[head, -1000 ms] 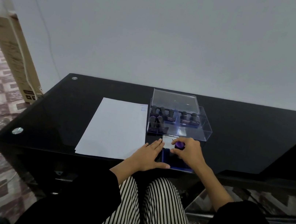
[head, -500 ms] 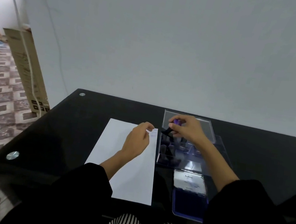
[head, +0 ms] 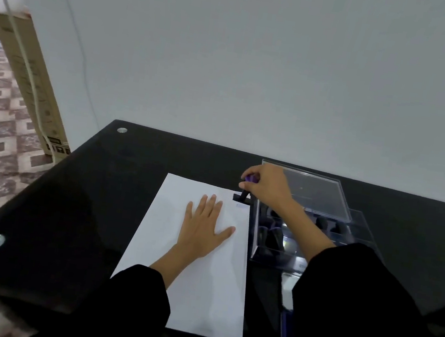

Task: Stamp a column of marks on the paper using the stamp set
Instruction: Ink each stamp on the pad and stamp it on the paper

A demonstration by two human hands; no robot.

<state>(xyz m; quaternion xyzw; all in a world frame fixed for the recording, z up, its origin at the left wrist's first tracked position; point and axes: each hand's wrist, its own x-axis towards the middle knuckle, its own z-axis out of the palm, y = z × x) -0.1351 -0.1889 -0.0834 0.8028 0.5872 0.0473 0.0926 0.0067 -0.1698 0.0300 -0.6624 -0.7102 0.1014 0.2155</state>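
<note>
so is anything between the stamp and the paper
Nothing visible under the stamp, held by the right hand at the far right corner of the paper. The left hand lies flat on it; its thumb tip lies close to the column's line lower down.

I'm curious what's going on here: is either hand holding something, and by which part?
The right hand pinches a stamp by its purple top knob. The left hand rests flat on the paper, gripping nothing.

Left hand flat, palm down, fingers straight, slightly spread, thumb out. Right hand out toward the far edge of the desk, fingers curled, pinching a stamp.
</note>
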